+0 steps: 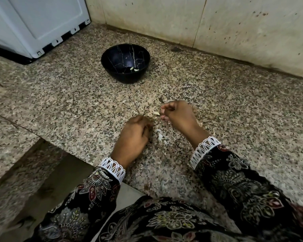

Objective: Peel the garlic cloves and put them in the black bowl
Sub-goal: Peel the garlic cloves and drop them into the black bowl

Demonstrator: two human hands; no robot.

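Observation:
A black bowl (125, 62) with thin white veins stands on the speckled granite counter (59, 95), toward the back. Two peeled garlic cloves (134, 69) lie at its bottom. My right hand (177, 115) hovers low over the counter with curled fingers, and a pale garlic piece (156, 113) shows at its fingertips. My left hand (136, 135) rests just left of it, fingers curled under; what it holds is hidden. White garlic skin scraps (161, 137) lie between the two hands.
A white appliance (33, 27) stands at the back left. A stained tiled wall (199, 20) runs along the back. The counter's front edge drops off at lower left near a step (47, 180). A small dark speck (175, 48) lies by the wall.

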